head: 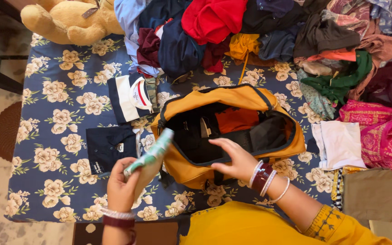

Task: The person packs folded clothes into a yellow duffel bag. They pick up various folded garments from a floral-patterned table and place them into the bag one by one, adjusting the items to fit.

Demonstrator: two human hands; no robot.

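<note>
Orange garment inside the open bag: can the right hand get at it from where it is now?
Probably yes: the right hand rests on the bag rim, the zip is open, and nothing covers the orange garment.

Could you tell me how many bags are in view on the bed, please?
1: an open mustard-yellow bag in the middle of the bed, with the right hand on its front edge. Others may lie hidden under the clothes pile.

The left hand (122, 188) grips a rolled green-and-white cloth (153, 152), tilted toward the open mustard duffel bag (250, 97). The right hand (234, 159) rests on the bag's near rim. The bag lies on a floral bed (55, 136), folded shirts (119, 122) just beside it and a clothes pile (250, 31) behind.
</note>
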